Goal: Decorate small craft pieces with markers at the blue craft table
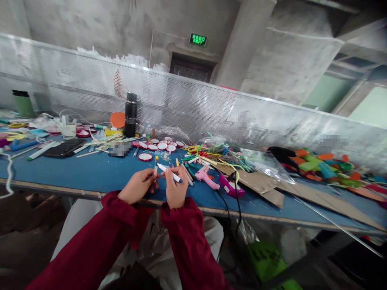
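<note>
Over the front edge of the blue table, my left hand [139, 185] pinches a thin stick [156, 166] upright; its top end looks yellowish. My right hand [175, 189] is closed around a white marker pen [169, 172] with a dark blue end, held like a writing tool. The pen's pale tip points up and left, close to the stick; I cannot tell if they touch. Beyond my hands lies a white disc with a red rim [145, 157]. Just right of my right hand are several pens [188, 175] and a pink glue gun [206, 177].
A purple device [231, 186] with black cables sits near the table edge. Behind are a black bottle [130, 116], more red-rimmed discs [162, 146] and a heap of coloured pipe cleaners [211, 153]. Cardboard [256, 183] lies right; a dark phone [65, 148] lies left. A perforated metal screen [187, 104] stands behind.
</note>
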Tool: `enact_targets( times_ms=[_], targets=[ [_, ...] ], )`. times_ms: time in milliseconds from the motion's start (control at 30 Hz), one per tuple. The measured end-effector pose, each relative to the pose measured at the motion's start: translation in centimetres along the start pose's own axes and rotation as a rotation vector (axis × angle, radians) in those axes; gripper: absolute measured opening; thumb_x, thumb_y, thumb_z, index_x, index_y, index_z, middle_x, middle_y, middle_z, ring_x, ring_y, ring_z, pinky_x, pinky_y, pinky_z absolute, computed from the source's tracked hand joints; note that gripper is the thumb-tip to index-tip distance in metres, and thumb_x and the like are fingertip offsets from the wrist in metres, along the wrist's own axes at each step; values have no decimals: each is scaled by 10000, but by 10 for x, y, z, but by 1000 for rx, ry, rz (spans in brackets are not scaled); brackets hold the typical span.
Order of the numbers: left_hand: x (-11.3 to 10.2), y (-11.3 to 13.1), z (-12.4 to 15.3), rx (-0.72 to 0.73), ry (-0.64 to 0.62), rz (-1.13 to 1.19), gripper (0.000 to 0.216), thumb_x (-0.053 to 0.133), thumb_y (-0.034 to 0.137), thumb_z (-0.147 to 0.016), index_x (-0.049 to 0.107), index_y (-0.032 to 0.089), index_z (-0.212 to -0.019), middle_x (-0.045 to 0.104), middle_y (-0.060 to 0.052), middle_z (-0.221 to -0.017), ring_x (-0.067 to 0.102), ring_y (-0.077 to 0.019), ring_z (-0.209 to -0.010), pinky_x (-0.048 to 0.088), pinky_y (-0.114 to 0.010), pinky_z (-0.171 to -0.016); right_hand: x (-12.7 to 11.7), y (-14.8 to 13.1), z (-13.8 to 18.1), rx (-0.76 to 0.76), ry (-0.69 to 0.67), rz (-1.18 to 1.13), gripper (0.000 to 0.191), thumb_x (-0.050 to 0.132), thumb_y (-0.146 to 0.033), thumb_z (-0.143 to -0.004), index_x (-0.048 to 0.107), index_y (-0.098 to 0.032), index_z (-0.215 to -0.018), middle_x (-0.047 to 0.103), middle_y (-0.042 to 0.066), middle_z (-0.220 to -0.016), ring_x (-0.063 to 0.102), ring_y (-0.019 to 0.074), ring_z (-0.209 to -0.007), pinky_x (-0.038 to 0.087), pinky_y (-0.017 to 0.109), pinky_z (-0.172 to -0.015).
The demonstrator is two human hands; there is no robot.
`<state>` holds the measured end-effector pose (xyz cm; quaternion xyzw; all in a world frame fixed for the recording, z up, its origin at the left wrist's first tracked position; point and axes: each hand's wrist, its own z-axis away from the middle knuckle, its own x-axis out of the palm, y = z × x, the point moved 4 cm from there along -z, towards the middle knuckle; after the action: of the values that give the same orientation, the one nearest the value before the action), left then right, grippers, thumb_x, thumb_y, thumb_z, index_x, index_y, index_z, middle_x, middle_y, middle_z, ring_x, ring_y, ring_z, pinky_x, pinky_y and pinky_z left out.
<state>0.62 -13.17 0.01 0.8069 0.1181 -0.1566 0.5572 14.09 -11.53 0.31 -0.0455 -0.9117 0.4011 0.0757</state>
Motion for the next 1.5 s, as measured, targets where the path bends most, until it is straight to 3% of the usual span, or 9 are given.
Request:
enact_targets(
  times_ms=[233, 400, 567, 867, 1133, 1500],
  targets=[
    [1, -3, -1, 10, -11, -4, 241, 439, 370, -870, 566, 183, -788, 648, -7, -687, 553, -124, -522, 396, -244, -533, -2, 1, 0, -14, 47, 37, 161, 540, -320, -849, 558, -194, -749, 637, -9, -702, 597, 139, -700, 477, 290, -733],
    [0, -1, 0, 0, -10, -7, 267, 436, 383, -875, 546, 184, -733, 634, 0, -669, 542, -118, -517, 397, -240, -536, 1, 1, 0, 5, -17, -9, 151, 539, -320, -853, 552, -198, -767, 645, -12, -701, 604, 136, -682, 479, 277, -702],
    [0, -4, -2, -1, -12, 34, 240, 422, 372, -884, 557, 175, -876, 638, -1, -706, 549, -113, -518, 408, -236, -535, -4, -1, 0, -2, 57, 49, 162, 548, -308, -842, 565, -190, -732, 634, -12, -685, 593, 139, -705, 471, 286, -735],
    [1, -9, -3, -28, 5, 151, 228, 434, 329, -869, 553, 155, -954, 619, -2, -702, 529, -105, -508, 402, -232, -514, -3, -4, 0, 22, 12, 36, 166, 561, -310, -835, 553, -188, -723, 640, -16, -672, 581, 134, -656, 459, 275, -679],
    [2, -9, -3, -6, -6, 92, 211, 434, 342, -872, 554, 169, -891, 633, -1, -724, 542, -105, -516, 397, -229, -518, 0, -3, 1, -17, -52, 13, 154, 559, -293, -845, 556, -188, -733, 648, -20, -682, 609, 136, -686, 472, 281, -720],
    [0, -5, -1, 26, -4, 40, 193, 426, 321, -877, 545, 174, -841, 640, -1, -728, 554, -112, -531, 415, -238, -543, 1, -3, 2, -8, -57, 32, 162, 556, -294, -842, 559, -192, -716, 638, -26, -664, 581, 121, -637, 458, 252, -654]
  ],
)
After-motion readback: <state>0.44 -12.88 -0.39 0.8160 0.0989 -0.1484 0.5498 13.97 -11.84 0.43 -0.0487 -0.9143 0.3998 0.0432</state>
